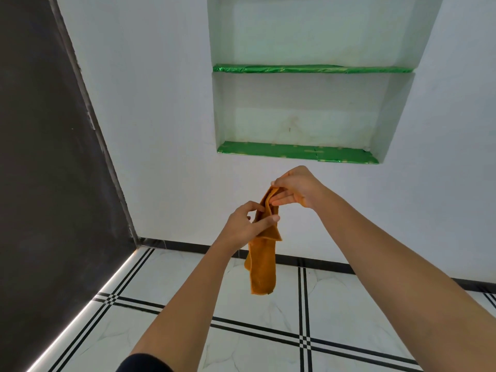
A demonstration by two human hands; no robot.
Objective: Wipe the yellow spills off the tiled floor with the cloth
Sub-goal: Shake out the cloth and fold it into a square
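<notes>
Fingers (283, 202) of left hand (241, 228) and right hand (298, 187) pinch fuzzy orange cloth (264, 272); folded, limp.

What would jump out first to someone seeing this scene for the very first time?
The orange cloth hanging mid-frame, pinched at its top by the right hand and gripped lower down by the left hand. Next, the shiny green shelves of the niche in the white wall behind, and the white floor tiles with black double lines below; no yellow spill shows on them.
</notes>
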